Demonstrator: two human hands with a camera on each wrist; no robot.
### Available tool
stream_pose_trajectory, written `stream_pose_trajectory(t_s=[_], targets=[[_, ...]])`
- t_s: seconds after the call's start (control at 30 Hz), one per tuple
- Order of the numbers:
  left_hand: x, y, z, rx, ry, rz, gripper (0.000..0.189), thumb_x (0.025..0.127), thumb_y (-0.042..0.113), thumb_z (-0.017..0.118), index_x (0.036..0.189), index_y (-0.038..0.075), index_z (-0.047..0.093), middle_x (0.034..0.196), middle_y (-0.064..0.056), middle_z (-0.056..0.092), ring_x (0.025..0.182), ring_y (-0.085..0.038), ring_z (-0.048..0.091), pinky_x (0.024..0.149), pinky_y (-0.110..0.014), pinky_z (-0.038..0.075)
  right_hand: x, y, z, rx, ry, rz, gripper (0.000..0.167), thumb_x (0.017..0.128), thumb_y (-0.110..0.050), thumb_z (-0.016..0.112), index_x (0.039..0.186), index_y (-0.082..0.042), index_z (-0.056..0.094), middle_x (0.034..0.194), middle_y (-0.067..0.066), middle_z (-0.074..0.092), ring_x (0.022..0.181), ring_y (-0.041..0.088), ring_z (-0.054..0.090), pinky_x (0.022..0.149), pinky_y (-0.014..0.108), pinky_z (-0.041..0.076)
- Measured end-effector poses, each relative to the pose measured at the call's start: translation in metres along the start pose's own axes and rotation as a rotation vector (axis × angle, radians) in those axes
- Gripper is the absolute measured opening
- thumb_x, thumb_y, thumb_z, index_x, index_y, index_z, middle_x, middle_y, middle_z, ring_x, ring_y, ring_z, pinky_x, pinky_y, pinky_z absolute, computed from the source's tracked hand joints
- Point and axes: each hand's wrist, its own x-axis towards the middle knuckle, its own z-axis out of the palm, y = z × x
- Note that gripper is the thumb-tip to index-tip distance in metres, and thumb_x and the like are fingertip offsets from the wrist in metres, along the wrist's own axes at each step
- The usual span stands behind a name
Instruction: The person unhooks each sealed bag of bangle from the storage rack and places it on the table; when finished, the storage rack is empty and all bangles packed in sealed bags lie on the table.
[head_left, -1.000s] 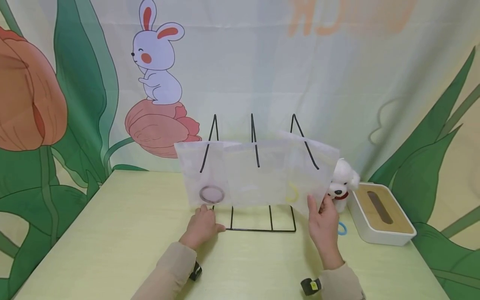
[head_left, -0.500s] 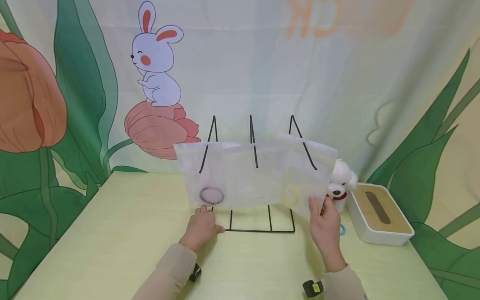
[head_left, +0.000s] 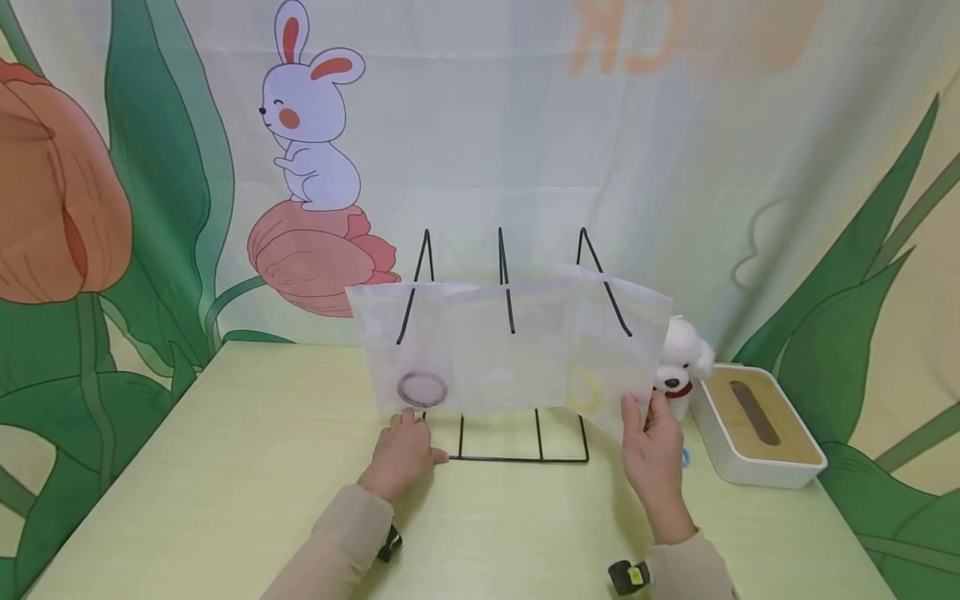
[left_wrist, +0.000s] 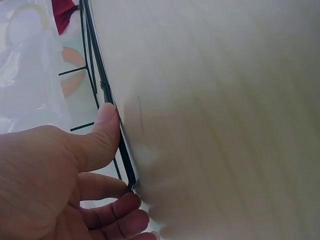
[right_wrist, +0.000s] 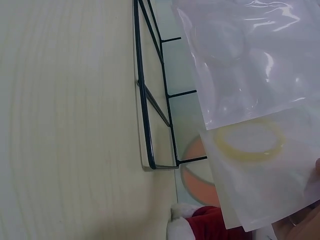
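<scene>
Right bag: translucent, lowest right edge pinched by the right grip, thumb to the front.
Wire rack: black, well in from the table's left and right edges; the left grip grasps its near-left base corner.
Bag row: left bag, middle bag and right bag side by side, three wire prongs crossing in front.
Rings: purple ring seen through the left bag, yellow ring through the right; blue ring on the table, mostly covered by the right grip from where I stand.
Change: compared with a second ago, the yellow ring shows as a fuller loop and less blue is visible; both hands hardly move. The right bag, I judge, is being steadied, its adjustment unfinished.
Right side: plush dog beside the wood-lidded box, near the table's right edge.
Writing: orange lettering on the backdrop, cropped above; R and C seem legible, the word does not. No brand readable.
</scene>
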Motion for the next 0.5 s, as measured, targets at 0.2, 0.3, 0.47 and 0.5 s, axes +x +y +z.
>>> stream_pose_trajectory(t_s=[0.2, 0.3, 0.47, 0.5], targets=[[-0.001, 0.0011, -0.0001, 0.028, -0.003, 0.006, 0.044, 0.085, 0.042, 0.073, 0.082, -0.001, 0.063, 0.107, -0.02, 0.05, 0.096, -0.033, 0.047, 0.083, -0.047, 0.047, -0.0011, -0.0027, -0.0044, 0.073, -0.003, 0.009, 0.031, 0.101, -0.026, 0.054, 0.12, -0.001, 0.057, 0.121, 0.009, 0.063, 0.113, 0.015, 0.053, 0.088, 0.022, 0.039], [-0.0022, 0.0021, -0.0001, 0.049, -0.003, 0.013, 0.046, 0.087, 0.041, 0.071, 0.09, -0.004, 0.063, 0.108, -0.02, 0.048, 0.097, -0.033, 0.046, 0.082, -0.047, 0.047, -0.0016, -0.0033, -0.0065, 0.074, -0.001, 0.0, 0.031, 0.101, -0.026, 0.055, 0.119, 0.0, 0.057, 0.121, 0.008, 0.063, 0.114, 0.014, 0.052, 0.089, 0.022, 0.038], [-0.0048, 0.003, 0.0004, 0.026, -0.016, 0.036, 0.061, 0.09, 0.038, 0.068, 0.115, -0.017, 0.057, 0.126, -0.028, 0.048, 0.117, -0.04, 0.047, 0.092, -0.048, 0.046, -0.0026, -0.0019, -0.0096, 0.067, 0.003, -0.017, 0.028, 0.101, -0.023, 0.055, 0.114, 0.001, 0.058, 0.117, 0.01, 0.063, 0.105, 0.01, 0.051, 0.086, 0.02, 0.038], [-0.0052, 0.0029, 0.0007, 0.019, -0.016, 0.043, 0.065, 0.091, 0.037, 0.068, 0.12, -0.019, 0.054, 0.13, -0.031, 0.047, 0.121, -0.042, 0.045, 0.095, -0.048, 0.045, -0.0028, -0.0016, -0.0102, 0.066, 0.002, -0.019, 0.028, 0.101, -0.023, 0.055, 0.113, 0.002, 0.058, 0.116, 0.01, 0.063, 0.103, 0.01, 0.05, 0.085, 0.02, 0.038]])
